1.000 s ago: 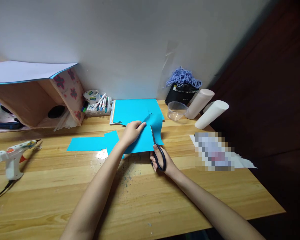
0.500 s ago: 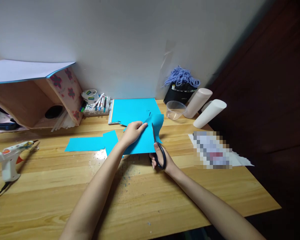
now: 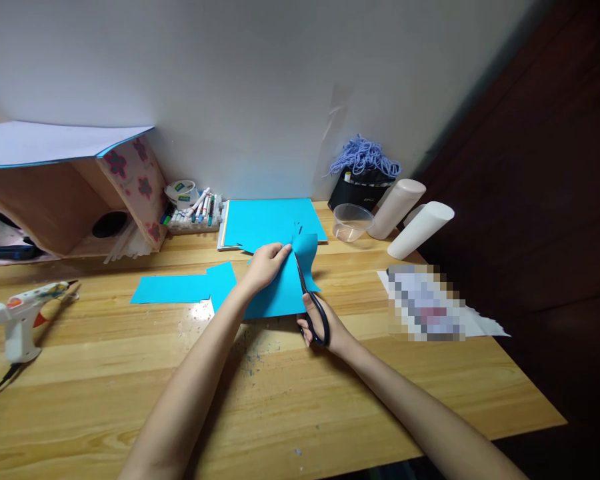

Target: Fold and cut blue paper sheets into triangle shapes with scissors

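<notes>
My left hand (image 3: 266, 265) is closed on a sheet of bright blue paper (image 3: 277, 297), its thumb pressed on top near the upper part. The fingers of my right hand (image 3: 325, 319) are in the black handles of a pair of scissors (image 3: 319, 325). The scissor blades lie across the sheet, pointing up and away toward my left thumb. To the right of the blades, a part of the sheet curls upward. Left of my left hand lie a blue paper strip (image 3: 170, 289) and another blue piece (image 3: 222, 280), partly hidden by my forearm.
A stack of coloured paper (image 3: 265, 217) lies by the wall. Left stand a marker box (image 3: 195, 223), a flowered cardboard box (image 3: 133, 180) and a glue gun (image 3: 25, 317). Right are a clear plastic cup (image 3: 353, 223), a black case (image 3: 363, 190) with blue yarn (image 3: 364, 157), and white tubes (image 3: 420, 230).
The scissors and my right hand have shifted slightly left, the blades reaching nearer my left thumb. The sheet's right part has moved left and curls more.
</notes>
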Demonstrator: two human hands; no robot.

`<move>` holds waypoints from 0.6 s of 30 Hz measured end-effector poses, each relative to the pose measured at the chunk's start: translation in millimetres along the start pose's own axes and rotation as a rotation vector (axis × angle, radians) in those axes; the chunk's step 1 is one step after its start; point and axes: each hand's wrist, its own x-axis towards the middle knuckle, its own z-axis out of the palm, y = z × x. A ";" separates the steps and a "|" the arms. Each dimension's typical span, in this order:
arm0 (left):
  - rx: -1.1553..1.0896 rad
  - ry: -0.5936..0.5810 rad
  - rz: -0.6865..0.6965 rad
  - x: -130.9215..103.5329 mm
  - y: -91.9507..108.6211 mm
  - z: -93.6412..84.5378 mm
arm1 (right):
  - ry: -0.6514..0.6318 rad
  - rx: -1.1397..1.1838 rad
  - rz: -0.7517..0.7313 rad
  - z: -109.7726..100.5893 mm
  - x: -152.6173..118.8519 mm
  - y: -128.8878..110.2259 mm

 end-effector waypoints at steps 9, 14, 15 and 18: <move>0.058 -0.023 -0.004 -4.5 6.2 11.7 | 0.012 -0.105 -0.056 -3.7 0.7 -1.6; 0.061 -0.025 0.002 -4.2 4.5 11.6 | 0.020 -0.123 -0.060 -3.5 -0.8 -4.0; 0.059 -0.025 0.000 -4.1 4.4 11.3 | 0.026 -0.120 -0.059 -3.4 -0.9 -4.1; 0.050 -0.026 -0.006 -3.7 4.9 10.7 | 0.037 -0.092 -0.052 -3.1 -0.5 -3.9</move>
